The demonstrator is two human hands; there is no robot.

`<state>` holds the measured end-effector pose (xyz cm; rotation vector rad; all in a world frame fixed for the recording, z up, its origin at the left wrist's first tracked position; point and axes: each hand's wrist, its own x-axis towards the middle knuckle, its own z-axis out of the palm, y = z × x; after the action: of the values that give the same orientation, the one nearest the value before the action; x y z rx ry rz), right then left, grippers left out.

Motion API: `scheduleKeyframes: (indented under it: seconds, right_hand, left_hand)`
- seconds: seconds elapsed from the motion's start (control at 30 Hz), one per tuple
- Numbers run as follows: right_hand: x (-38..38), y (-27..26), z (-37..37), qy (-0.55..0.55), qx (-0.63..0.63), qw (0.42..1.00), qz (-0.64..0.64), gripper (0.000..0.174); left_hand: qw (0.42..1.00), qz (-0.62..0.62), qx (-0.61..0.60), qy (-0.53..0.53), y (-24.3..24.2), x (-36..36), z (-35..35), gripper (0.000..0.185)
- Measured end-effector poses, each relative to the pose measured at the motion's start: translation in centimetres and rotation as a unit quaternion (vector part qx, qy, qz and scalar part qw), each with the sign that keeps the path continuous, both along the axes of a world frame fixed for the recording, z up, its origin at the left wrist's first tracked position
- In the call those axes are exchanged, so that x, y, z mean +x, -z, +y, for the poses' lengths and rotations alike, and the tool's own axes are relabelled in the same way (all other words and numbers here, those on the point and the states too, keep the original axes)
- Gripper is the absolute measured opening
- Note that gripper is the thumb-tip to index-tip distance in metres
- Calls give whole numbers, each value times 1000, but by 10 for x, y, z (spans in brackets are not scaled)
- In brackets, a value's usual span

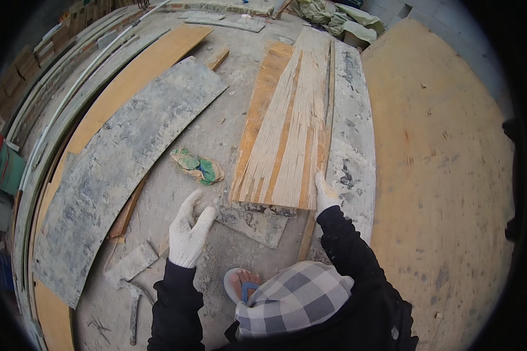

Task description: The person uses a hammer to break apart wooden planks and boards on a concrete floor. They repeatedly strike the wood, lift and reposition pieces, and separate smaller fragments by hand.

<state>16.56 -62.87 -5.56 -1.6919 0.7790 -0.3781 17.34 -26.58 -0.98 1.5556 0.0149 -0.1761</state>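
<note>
My right hand (327,195), in a white knit glove, grips the near right edge of a splintered plywood board (281,123); part of its fingers is hidden by the board. The board's face is peeled, with pale torn veneer strips over orange-brown wood. My left hand (189,232), gloved the same way, is raised left of the board's near end. Its thumb and fingers are apart with nothing between them. Below the board's near end lies a grey, stained panel piece (259,226). Beside the board on the right runs a grey-white stained panel (351,131).
A large tan plywood sheet (434,175) fills the right side. To the left lie a grey stained panel (131,162), a yellowish plank (127,83) and a long white pipe (74,90). A claw hammer (135,307), small board (131,262) and crumpled green-and-tan bag (197,166) lie on the concrete.
</note>
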Motion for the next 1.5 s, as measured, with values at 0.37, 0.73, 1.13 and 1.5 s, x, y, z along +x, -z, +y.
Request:
scheduleKeyframes:
  seconds: [0.37, 0.73, 1.13, 1.5]
  right_hand:
    - [173, 2, -60, -124, -663, 730, 107, 78]
    - [235, 24, -64, -314, -775, 534, 128, 50]
    - [372, 46, -60, -164, -604, 775, 90, 48]
    - [294, 81, -29, -195, -680, 636, 308, 76]
  left_hand:
    - [912, 24, 392, -119, 74, -110, 36, 43]
    - [932, 9, 355, 71, 88, -111, 10, 40]
    - [859, 126, 431, -247, 71, -108, 118, 34]
    - [497, 303, 513, -631, 79, -110, 467, 75]
